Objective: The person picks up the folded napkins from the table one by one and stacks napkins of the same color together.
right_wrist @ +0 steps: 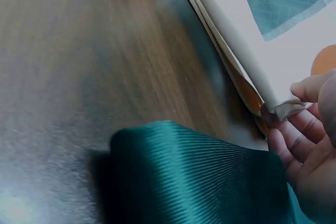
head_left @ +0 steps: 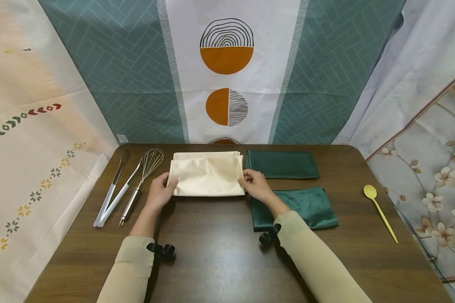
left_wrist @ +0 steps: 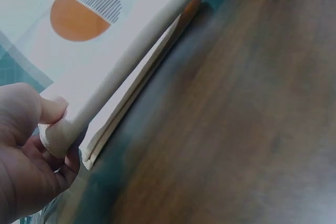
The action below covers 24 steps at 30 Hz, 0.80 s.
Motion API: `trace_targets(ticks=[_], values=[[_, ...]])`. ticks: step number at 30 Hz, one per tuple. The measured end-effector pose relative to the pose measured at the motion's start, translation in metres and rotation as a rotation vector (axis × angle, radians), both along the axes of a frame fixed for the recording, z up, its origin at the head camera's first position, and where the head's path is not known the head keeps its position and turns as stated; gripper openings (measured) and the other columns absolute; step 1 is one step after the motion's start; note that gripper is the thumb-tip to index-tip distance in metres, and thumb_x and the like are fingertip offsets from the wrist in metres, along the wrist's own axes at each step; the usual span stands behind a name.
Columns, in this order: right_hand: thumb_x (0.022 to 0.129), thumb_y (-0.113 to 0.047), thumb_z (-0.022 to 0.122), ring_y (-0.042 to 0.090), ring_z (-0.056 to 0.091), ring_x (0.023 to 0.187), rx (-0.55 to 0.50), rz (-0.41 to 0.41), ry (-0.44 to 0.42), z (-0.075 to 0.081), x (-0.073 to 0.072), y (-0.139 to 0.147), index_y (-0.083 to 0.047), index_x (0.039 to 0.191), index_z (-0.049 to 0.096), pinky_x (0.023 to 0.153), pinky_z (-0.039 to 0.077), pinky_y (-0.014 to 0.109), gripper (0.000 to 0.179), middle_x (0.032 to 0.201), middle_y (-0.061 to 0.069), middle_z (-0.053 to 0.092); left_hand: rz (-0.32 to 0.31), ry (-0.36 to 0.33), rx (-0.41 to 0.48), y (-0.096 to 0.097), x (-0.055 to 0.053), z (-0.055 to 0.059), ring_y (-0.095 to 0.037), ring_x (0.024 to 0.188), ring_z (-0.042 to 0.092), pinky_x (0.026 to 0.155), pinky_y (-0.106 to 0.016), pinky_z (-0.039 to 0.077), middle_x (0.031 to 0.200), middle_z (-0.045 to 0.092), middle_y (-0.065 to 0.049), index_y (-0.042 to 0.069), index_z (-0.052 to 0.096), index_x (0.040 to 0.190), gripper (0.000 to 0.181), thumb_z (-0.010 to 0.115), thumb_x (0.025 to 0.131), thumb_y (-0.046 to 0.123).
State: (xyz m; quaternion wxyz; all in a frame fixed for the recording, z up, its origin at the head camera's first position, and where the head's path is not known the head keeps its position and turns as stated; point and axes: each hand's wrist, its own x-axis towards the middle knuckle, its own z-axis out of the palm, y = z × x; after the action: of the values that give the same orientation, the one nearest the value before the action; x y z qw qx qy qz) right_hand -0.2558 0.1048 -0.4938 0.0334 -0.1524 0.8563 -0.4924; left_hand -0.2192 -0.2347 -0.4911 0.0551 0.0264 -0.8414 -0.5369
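Cream cloth (head_left: 207,176) is apparently being folded, pinched by left grip (head_left: 161,193) (nine o'clock) and right grip (head_left: 257,185) (three); level lowering is likely required.

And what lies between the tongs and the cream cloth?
In the head view, the whisk on the table, then the left hand, which grips the left edge of the cream cloth.

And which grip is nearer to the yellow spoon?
The right grip, holding the cream cloth by its right end, left of the spoon; the left grip holds the cloth's left end, farther away.
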Motion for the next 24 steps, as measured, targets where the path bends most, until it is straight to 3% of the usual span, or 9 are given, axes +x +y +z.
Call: trace_targets(ticks=[4,14,19,24], values=[[0.101,-0.017,0.063,0.02,0.06,0.083,0.009,0.002,-0.004,0.0,-0.005,0.001,0.0,0.117,0.065,0.082,0.051,0.039,0.024,0.098,0.011,0.07,-0.009,0.003,0.007,-0.002,-0.008,0.001,-0.014,0.08,0.059,0.068,-0.02,0.05,0.11,0.067,-0.025,-0.008,0.06,0.128,0.033,0.06,0.103,0.012],[0.101,-0.018,0.064,0.019,0.057,0.072,0.007,-0.006,-0.003,0.002,-0.022,-0.004,-0.001,0.11,0.066,0.073,0.049,0.035,0.02,0.093,0.011,0.07,-0.002,0.003,0.028,-0.005,-0.025,0.0,-0.012,0.083,0.06,0.068,-0.018,0.051,0.115,0.065,-0.028,-0.01,0.059,0.131,0.036,0.059,0.103,0.013],[0.101,-0.02,0.064,0.019,0.06,0.079,0.001,-0.03,-0.008,0.004,-0.03,-0.006,-0.001,0.116,0.068,0.079,0.051,0.038,0.025,0.099,0.011,0.071,-0.001,-0.04,0.049,-0.006,-0.034,-0.003,-0.012,0.084,0.06,0.069,-0.019,0.051,0.115,0.064,-0.026,-0.008,0.057,0.133,0.038,0.058,0.104,0.015],[0.101,-0.021,0.065,0.022,0.062,0.079,0.008,-0.035,0.006,0.007,-0.038,-0.008,0.0,0.116,0.068,0.078,0.053,0.039,0.026,0.097,0.012,0.071,0.017,-0.024,0.02,-0.006,-0.043,-0.003,-0.013,0.085,0.06,0.071,-0.018,0.05,0.115,0.065,-0.026,-0.008,0.058,0.133,0.037,0.059,0.103,0.014]])
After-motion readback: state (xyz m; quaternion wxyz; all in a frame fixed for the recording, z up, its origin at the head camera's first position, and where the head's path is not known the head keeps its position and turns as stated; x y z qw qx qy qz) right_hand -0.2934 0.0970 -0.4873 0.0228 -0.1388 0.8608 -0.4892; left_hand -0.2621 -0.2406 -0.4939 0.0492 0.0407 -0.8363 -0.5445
